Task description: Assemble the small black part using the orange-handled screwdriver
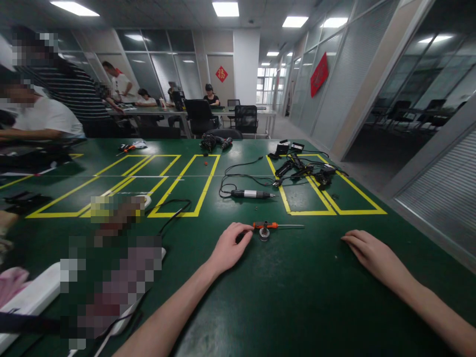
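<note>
My left hand point(231, 246) rests on the green table point(297, 307) with fingers loosely bent and a gap between thumb and forefinger. Its fingertips come up to the handle end of an orange-and-black screwdriver point(273, 225); whether they touch it, I cannot tell. A small round metal part with an upright shaft point(264, 233) stands just in front of the screwdriver handle. Farther right, my right hand point(366, 248) lies on the tabletop, fingers stretched out and holding nothing. Beyond the screwdriver lies a black corded electric screwdriver point(251, 194) with a pale band.
Black parts and cables point(297, 168) are heaped at the back right among yellow tape outlines point(312, 213). A dark coiled bundle point(209, 142) lies at the far edge. White objects point(33, 287), partly blurred out, and cords occupy the left. Several people sit or stand beyond.
</note>
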A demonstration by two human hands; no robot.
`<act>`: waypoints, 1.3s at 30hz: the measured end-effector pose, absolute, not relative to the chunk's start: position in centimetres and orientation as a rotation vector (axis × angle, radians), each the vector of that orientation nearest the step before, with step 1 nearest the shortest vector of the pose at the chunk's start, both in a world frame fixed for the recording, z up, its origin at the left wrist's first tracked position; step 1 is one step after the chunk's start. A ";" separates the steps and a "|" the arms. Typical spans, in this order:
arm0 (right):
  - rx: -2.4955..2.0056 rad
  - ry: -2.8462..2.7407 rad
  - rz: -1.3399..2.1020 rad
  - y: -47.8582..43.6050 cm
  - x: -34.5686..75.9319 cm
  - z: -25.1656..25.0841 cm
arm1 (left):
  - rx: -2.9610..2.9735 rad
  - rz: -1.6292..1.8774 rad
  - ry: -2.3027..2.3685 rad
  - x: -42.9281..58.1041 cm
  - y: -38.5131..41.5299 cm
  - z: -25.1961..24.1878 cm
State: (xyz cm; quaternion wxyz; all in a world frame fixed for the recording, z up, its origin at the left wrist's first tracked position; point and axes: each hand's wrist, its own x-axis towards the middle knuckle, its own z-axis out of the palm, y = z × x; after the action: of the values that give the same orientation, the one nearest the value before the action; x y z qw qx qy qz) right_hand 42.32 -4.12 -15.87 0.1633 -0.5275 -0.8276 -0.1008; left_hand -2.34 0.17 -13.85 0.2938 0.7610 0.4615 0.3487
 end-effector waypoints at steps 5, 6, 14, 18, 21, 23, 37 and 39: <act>-1.626 -2.326 -0.324 -2.9 40.5 -14.2 | 2.042 0.930 1.208 -2.4 0.2 -14.1; -1.621 -2.286 -0.314 -2.8 39.2 -13.5 | 2.044 0.928 1.207 -2.4 0.2 -14.1; -1.349 -2.253 0.194 -1.3 23.2 -9.5 | 2.050 0.949 1.209 -2.4 0.3 -14.1; -1.354 -2.353 0.193 -0.1 19.5 -10.6 | 2.054 0.959 1.207 -2.4 0.3 -14.2; -1.355 -2.291 0.249 0.2 19.3 -11.5 | 2.051 0.944 1.211 -2.4 0.3 -14.1; -1.335 -2.196 0.344 0.1 19.8 -11.9 | 2.053 0.936 1.210 -2.4 0.2 -14.1; -1.979 -1.536 0.112 -0.4 43.6 -10.0 | 2.062 0.911 1.222 -2.3 0.3 -13.8; -2.065 -1.443 0.120 -0.9 46.6 -10.9 | 2.063 0.909 1.219 -2.3 0.2 -13.8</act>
State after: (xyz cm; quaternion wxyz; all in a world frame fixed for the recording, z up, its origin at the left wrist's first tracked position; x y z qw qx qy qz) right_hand 46.60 -0.92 -10.87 0.3048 -0.7799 -0.5448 0.0455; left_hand -2.33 0.24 -13.77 0.2854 0.7714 0.4559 0.3399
